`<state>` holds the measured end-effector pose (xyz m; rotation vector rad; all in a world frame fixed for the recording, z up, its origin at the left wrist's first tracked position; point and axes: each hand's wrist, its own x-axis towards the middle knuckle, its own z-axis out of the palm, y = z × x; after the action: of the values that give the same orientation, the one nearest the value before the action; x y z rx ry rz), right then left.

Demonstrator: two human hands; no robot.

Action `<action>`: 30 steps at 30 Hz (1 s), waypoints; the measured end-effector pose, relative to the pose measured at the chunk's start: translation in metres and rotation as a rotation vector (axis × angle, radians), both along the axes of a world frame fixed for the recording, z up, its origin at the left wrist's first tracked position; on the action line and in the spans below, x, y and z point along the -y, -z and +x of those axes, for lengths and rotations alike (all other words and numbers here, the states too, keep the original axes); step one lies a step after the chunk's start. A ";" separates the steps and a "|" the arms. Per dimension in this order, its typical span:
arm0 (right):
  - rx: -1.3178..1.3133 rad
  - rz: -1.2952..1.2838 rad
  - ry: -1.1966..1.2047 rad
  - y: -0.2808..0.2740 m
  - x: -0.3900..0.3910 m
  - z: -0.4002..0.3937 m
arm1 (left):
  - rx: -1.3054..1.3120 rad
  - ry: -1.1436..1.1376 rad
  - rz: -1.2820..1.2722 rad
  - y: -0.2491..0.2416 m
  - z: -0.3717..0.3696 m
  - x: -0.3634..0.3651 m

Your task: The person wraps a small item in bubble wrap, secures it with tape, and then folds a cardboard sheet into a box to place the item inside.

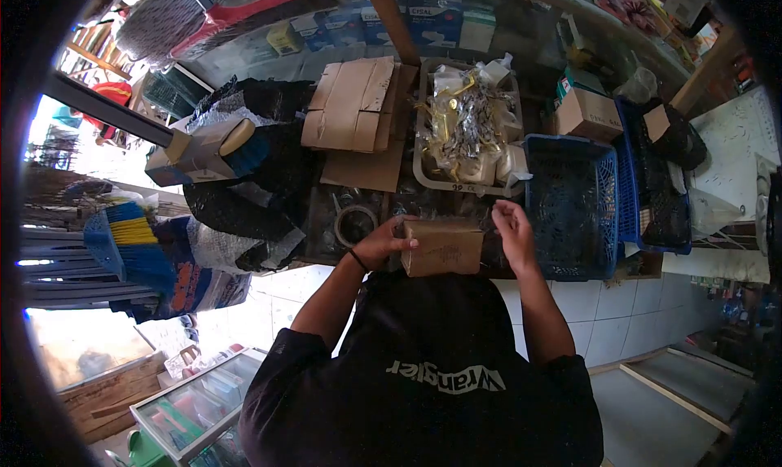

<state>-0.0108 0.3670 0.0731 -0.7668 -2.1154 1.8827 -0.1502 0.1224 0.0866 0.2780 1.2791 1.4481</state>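
Observation:
A small brown cardboard box (442, 249) stands on the work surface just in front of my body. My left hand (386, 243) grips its left side, thumb on the near face and the other fingers partly hidden behind it. To the right of the box, my right hand (511, 223) is raised and apart from it, with the fingers curled and the fingertips close together. Whether anything small is between those fingertips cannot be made out. A roll of tape (356, 224) lies left of my left hand.
Behind the box is a tray (421, 162) of wrapped metal parts. Flattened cardboard (349, 105) lies back left. An empty-looking blue basket (570, 267) sits right, near another box (588, 114). Brooms and black wrapped bundles (224, 214) crowd the left.

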 end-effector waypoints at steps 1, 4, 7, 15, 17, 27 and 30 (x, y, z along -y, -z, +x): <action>0.078 0.018 0.048 0.018 -0.006 -0.004 | 0.019 -0.008 0.008 0.003 -0.001 0.000; 0.266 0.062 0.071 0.020 0.003 -0.013 | 0.039 -0.026 0.024 0.013 -0.002 0.002; 0.307 0.004 0.084 0.042 0.013 -0.018 | 0.020 -0.031 0.025 0.011 -0.003 0.002; 0.274 -0.581 0.071 0.043 0.014 -0.012 | 0.055 -0.027 0.044 0.009 -0.003 0.004; 0.245 -0.630 0.061 0.040 0.012 -0.008 | 0.046 -0.008 0.078 0.014 -0.003 0.005; 0.103 -0.231 0.022 0.047 0.022 0.006 | -0.148 0.099 0.118 -0.002 0.000 0.008; 0.077 -0.104 0.053 0.030 0.029 0.009 | -0.190 0.143 0.153 -0.009 0.000 0.010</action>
<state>-0.0022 0.3376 0.0428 -0.9225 -2.0324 1.9791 -0.1501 0.1128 0.0959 0.6102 1.2729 1.4242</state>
